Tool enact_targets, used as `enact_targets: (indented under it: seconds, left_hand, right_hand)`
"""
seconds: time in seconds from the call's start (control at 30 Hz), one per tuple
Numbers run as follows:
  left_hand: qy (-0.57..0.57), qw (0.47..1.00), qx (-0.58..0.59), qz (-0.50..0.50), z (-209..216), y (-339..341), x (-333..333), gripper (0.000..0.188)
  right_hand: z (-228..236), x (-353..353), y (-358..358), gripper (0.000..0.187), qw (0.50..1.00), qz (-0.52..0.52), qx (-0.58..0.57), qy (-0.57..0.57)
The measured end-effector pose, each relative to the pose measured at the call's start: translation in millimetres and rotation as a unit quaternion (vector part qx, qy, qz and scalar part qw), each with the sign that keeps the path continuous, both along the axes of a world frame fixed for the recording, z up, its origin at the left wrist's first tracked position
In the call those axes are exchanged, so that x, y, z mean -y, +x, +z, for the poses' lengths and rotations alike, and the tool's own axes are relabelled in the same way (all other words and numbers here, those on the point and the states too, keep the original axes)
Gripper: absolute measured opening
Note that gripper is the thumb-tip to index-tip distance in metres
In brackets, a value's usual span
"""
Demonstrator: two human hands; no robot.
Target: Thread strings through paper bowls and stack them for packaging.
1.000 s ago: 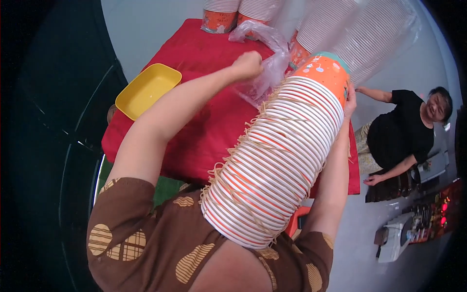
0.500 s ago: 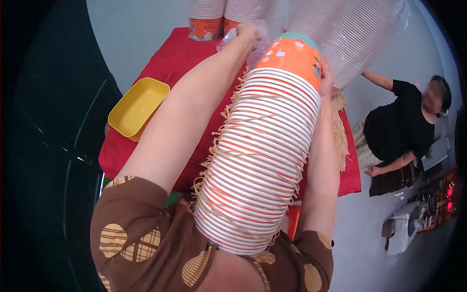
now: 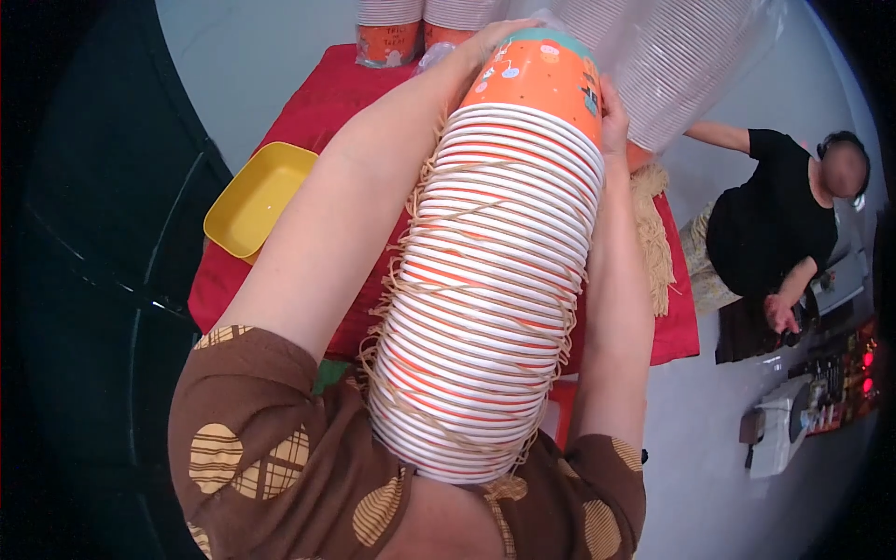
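A long stack of nested paper buckets (image 3: pixel 495 252) leans against my chest, its far end raised. White rims run along it, thin tan cord handles hang at its sides, and the end bucket is orange with a teal base. My right hand (image 3: pixel 613 117) grips the stack's right side near the far end. At the upper left of that end is my left hand (image 3: pixel 499 39), closed on a clear plastic bag (image 3: pixel 557 22) that shows at the bucket's base. Its fingertips are partly hidden behind the stack.
A red cloth (image 3: pixel 313 103) covers the table, with a yellow plastic bin (image 3: pixel 247 210) at left. More wrapped bucket stacks (image 3: pixel 387 42) stand at the back, and others (image 3: pixel 681 70) at right. A bundle of tan cords (image 3: pixel 651 243) hangs there. A person in black (image 3: pixel 775 210) stands at far right.
My left hand has moved right, bringing the clear bag to the stack's far end. The stack has shifted slightly up and left. The other person's lower hand has moved.
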State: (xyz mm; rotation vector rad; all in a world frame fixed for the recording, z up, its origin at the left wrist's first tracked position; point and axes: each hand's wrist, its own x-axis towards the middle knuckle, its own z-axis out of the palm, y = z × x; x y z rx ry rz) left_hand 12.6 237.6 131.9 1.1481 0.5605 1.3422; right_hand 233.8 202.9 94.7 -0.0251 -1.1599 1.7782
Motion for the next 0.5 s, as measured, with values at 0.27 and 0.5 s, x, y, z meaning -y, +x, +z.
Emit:
enact_targets:
  seconds: [0.27, 0.5]
  left_hand:
    - [0.053, 0.995, -0.069, 0.053, 20.9, -11.2, -12.5, 0.029]
    - [0.249, 0.918, -0.186, 0.246, 22.7, -28.3, -9.1, 0.031]
  right_hand:
    - [-3.6, -12.0, -10.7, 0.044, 0.999, -0.026, 0.029, 0.008]
    - [3.0, 15.1, -27.4, 0.044, 0.998, -0.047, 0.032, 0.001]
